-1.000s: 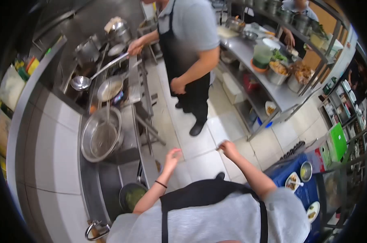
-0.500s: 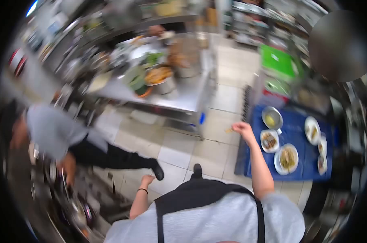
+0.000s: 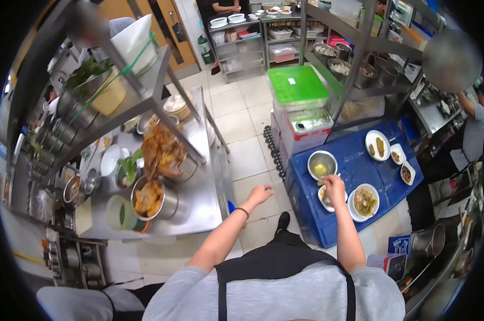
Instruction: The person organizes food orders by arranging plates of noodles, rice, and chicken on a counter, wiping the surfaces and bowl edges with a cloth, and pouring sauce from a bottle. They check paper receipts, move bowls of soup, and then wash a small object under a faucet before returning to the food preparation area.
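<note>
My right hand [image 3: 334,190] is over a small white dish [image 3: 328,209] on the blue table [image 3: 306,219], fingers pinched around a small tan piece that is mostly hidden. The hand covers much of the dish. Beside it stand a metal bowl [image 3: 310,169] with yellowish liquid and a white bowl [image 3: 377,196] of food with broth and greens. My left hand [image 3: 259,195], a dark band at its wrist, hangs over the floor between the two tables. Its fingers are loosely extended and hold nothing.
Left, a steel table [image 3: 202,206] carries a pot of orange-brown food [image 3: 148,199] and a large browned piece of meat [image 3: 164,147]. A green-lidded tub [image 3: 297,84] stands beyond the blue table. White plates [image 3: 378,145] lie on its far side. A person in grey [image 3: 87,306] is at lower left.
My view has swung left to right, bringing the blue table nearer. My right hand has moved from over the floor to above the small dish. My left arm has stretched forward.
</note>
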`<state>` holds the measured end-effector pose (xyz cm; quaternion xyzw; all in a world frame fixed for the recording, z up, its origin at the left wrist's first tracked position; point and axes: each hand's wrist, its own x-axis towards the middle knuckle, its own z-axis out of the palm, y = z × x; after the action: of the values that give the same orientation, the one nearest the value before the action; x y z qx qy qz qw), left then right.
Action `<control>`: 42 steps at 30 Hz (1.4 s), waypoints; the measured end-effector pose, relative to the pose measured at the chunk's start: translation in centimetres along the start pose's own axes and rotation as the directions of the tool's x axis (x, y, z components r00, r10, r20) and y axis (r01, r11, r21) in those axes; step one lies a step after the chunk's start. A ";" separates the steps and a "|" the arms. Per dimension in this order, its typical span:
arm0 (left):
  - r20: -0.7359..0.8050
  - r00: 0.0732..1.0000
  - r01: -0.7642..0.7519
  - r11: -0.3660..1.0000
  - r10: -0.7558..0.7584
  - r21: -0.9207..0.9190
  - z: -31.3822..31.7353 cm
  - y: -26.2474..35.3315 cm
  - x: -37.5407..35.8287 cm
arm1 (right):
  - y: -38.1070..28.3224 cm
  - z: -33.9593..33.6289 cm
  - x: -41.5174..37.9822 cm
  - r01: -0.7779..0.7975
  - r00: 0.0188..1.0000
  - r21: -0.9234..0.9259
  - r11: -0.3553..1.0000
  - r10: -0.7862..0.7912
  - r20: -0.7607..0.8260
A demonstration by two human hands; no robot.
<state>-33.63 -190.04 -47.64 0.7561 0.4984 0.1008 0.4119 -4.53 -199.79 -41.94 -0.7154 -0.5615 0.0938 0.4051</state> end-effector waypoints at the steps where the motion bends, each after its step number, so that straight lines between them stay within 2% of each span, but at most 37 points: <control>1: -0.050 0.999 0.002 0.992 -0.009 -0.125 -0.7 1.5 2.8 | 1.4 -0.7 1.0 -0.014 0.999 -0.034 0.999 0.012 -0.051; 2: -0.056 0.998 -0.012 0.990 0.004 -0.142 -1.1 1.7 6.1 | 3.3 -1.3 2.0 -0.003 0.996 -0.089 0.996 -0.005 -0.095; 3: -0.124 0.992 -0.013 0.987 -0.007 -0.163 -1.4 0.9 9.1 | 4.5 -2.1 3.0 -0.110 0.992 -0.071 0.991 0.106 -0.066; 4: -0.194 0.981 -0.012 0.984 -0.022 -0.176 -2.0 0.1 12.2 | 6.2 -2.4 4.0 -0.111 0.986 -0.046 0.993 0.104 -0.127; 5: -0.393 0.915 -0.083 0.996 0.093 0.043 -2.2 -0.8 14.6 | 7.8 -2.4 4.8 -0.146 0.977 -0.079 0.986 0.131 -0.166; 6: -0.412 0.911 0.001 0.999 0.015 0.038 -2.7 -2.2 16.9 | 8.6 -2.7 5.8 -0.165 0.975 -0.125 0.978 0.143 -0.169; 7: -0.427 0.902 0.085 0.996 -0.064 0.029 -3.4 -3.7 18.9 | 8.8 -2.7 7.0 -0.228 0.961 -0.082 0.970 0.210 -0.179; 8: -0.433 0.895 0.077 0.993 -0.106 -0.084 -4.4 -5.1 20.7 | 8.6 -2.5 8.8 -0.285 0.943 -0.041 0.958 0.273 -0.190; 9: -0.435 0.889 0.062 0.978 -0.144 -0.199 -5.8 -6.1 22.3 | 8.4 -1.8 10.9 -0.255 0.951 -0.012 0.967 0.248 -0.184; 11: -0.455 0.856 0.209 0.969 -0.247 -0.132 -9.0 -7.3 25.0 | 7.0 -0.3 15.7 -0.163 0.970 -0.003 0.987 0.160 -0.183; 13: -0.530 0.822 0.206 0.976 -0.210 -0.067 -10.6 -12.0 29.0 | 5.4 2.1 21.1 -0.043 0.990 0.084 0.996 0.054 -0.134; 14: -0.436 0.791 0.331 0.900 -0.428 -0.283 -10.9 -13.9 31.3 | 4.0 3.5 23.8 -0.030 0.990 0.175 0.984 0.054 -0.134; 15: -0.297 0.732 0.450 0.763 -0.613 -0.464 -11.3 -16.4 33.8 | 3.0 5.0 26.5 -0.016 0.990 0.195 0.981 0.043 -0.132; 16: -0.075 0.764 0.503 0.665 -0.640 -0.552 -11.6 -20.7 37.6 | 2.1 6.5 29.1 -0.005 0.991 0.216 0.976 0.034 -0.129; 17: 0.163 0.756 0.589 0.550 -0.634 -0.592 -12.2 -24.0 41.0 | 1.4 8.0 31.7 -0.011 0.989 0.246 0.969 0.047 -0.141; 18: 0.380 0.708 0.685 0.447 -0.595 -0.575 -13.3 -25.9 44.0 | 0.8 9.5 34.3 -0.016 0.987 0.273 0.962 0.059 -0.152; 19: 0.382 0.583 0.761 0.317 -0.717 -0.566 -18.4 -19.7 44.1 | 0.3 10.7 36.8 -0.033 0.986 0.270 0.962 0.075 -0.147; 20: 0.385 0.584 0.764 0.324 -0.715 -0.558 -20.5 -16.9 45.9 | 0.7 12.2 39.0 -0.041 0.985 0.258 0.965 0.083 -0.154; 22: 0.372 0.688 0.725 0.589 -0.623 -0.357 -24.1 -14.5 51.2 | 0.4 14.1 42.9 -0.030 0.971 0.191 0.981 0.074 -0.228; 23: 0.295 0.699 0.714 0.656 -0.651 -0.246 -25.3 -14.2 54.8 | 1.7 15.6 44.5 -0.073 0.953 0.209 0.975 0.130 -0.273; 24: 0.302 0.697 0.716 0.659 -0.651 -0.230 -27.3 -15.0 57.9 | 2.3 16.4 45.6 -0.154 0.937 0.214 0.965 0.211 -0.279; 25: 0.159 0.823 0.558 0.828 -0.546 -0.045 -28.7 -16.2 62.5 | 1.8 16.6 46.9 -0.248 0.900 0.240 0.939 0.315 -0.302; 26: 0.039 0.925 0.368 0.915 -0.379 0.167 -30.8 -17.3 67.7 | 2.5 17.3 47.8 -0.268 0.878 0.166 0.949 0.312 -0.364; 27: -0.032 0.983 0.180 0.901 -0.182 0.394 -33.0 -18.7 71.5 | 2.7 17.8 48.5 -0.303 0.852 0.096 0.948 0.314 -0.419; 28: -0.051 0.998 0.004 0.797 0.033 0.605 -35.2 -19.5 74.0 | 3.5 18.6 48.9 -0.358 0.820 0.143 0.923 0.384 -0.426; 30: -0.428 0.904 0.135 0.952 -0.006 0.273 -39.0 -18.1 78.3 | 4.8 20.7 49.7 -0.387 0.740 0.302 0.871 0.489 -0.462; 31: -0.267 0.941 0.244 0.964 -0.209 0.107 -41.9 -16.5 79.6 | 3.3 21.1 51.1 -0.373 0.713 0.424 0.825 0.548 -0.438; 32: -0.064 0.923 0.378 0.925 -0.380 -0.037 -44.9 -13.8 79.8 | 2.6 22.0 52.7 -0.379 0.707 0.422 0.823 0.552 -0.441; 33: -0.053 0.923 0.379 0.925 -0.381 -0.033 -46.5 -11.6 79.7 | 2.3 22.9 53.9 -0.339 0.736 0.430 0.837 0.520 -0.433; 35: 0.094 0.880 0.472 0.840 -0.465 -0.268 -49.7 -8.2 79.3 | 1.4 24.9 57.4 -0.298 0.757 0.450 0.842 0.495 -0.427; 36: 0.091 0.882 0.470 0.846 -0.463 -0.250 -51.3 -7.4 78.9 | 0.2 25.5 59.8 -0.296 0.798 0.389 0.872 0.450 -0.402; 37: 0.148 0.909 0.412 0.893 -0.389 -0.181 -53.3 -6.4 79.5 | -1.2 26.0 62.8 -0.282 0.833 0.328 0.902 0.400 -0.384; 38: 0.213 0.927 0.339 0.933 -0.309 -0.120 -55.2 -5.1 80.8 | -2.6 26.3 65.8 -0.275 0.821 0.334 0.902 0.401 -0.407; 39: 0.212 0.935 0.314 0.942 -0.285 -0.119 -57.8 -4.0 82.4 | -4.1 26.3 69.1 -0.181 0.846 0.389 0.903 0.345 -0.406; 40: 0.276 0.941 0.242 0.960 -0.197 -0.139 -60.8 -3.7 84.2 | -4.9 26.5 72.4 -0.087 0.871 0.439 0.894 0.282 -0.403; 41: 0.340 0.933 0.179 0.970 -0.116 -0.161 -63.5 -4.1 85.9 | -4.9 26.9 75.6 -0.069 0.891 0.510 0.857 0.283 -0.355; 42: 0.342 0.934 0.169 0.972 -0.106 -0.160 -65.8 -4.9 87.7 | -4.8 27.5 78.6 -0.055 0.910 0.582 0.812 0.281 -0.305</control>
<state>-31.63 -81.45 -31.73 0.6833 0.4625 -0.0103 0.5649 3.44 -117.45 -31.47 -0.6167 -0.3536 0.1512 0.6869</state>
